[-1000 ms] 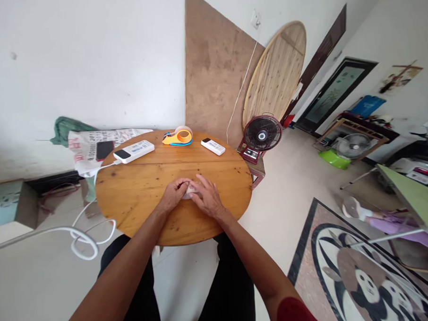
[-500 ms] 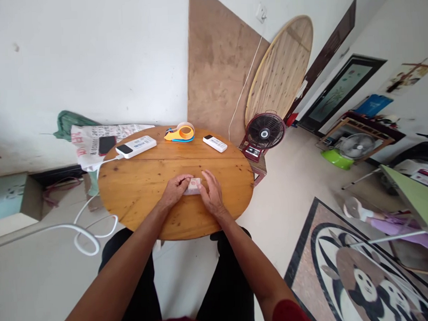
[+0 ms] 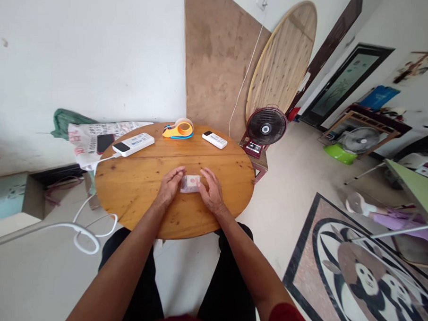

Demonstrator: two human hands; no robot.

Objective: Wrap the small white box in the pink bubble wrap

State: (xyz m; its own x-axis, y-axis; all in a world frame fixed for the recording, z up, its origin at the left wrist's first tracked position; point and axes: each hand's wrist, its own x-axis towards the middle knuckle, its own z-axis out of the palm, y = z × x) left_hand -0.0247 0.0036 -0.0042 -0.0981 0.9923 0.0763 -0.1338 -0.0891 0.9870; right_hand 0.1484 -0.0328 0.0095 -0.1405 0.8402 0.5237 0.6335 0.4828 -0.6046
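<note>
A small flat packet (image 3: 190,183), whitish with a reddish mark and a clear, shiny wrapping, lies on the wooden table (image 3: 130,197) between my hands. At its left edge is my left hand (image 3: 170,186), fingers slightly curved and not closed round it. My right hand (image 3: 211,192) is on the other side, fingers apart, with the thumb at the packet's right edge. Whether the thumb presses on it is hard to tell.
Toward the back of the table are a yellow-and-blue tape dispenser (image 3: 179,130), a white power bank (image 3: 133,144) with a cable, and a smaller white device (image 3: 215,139). A dark phone (image 3: 105,143) lies at the left on a printed sack (image 3: 82,145). A fan (image 3: 265,127) stands at the right.
My left hand has let go of the packet's left side and drawn a little to the left, showing more of the packet. My right hand stays by its right edge. The view has shifted slightly.
</note>
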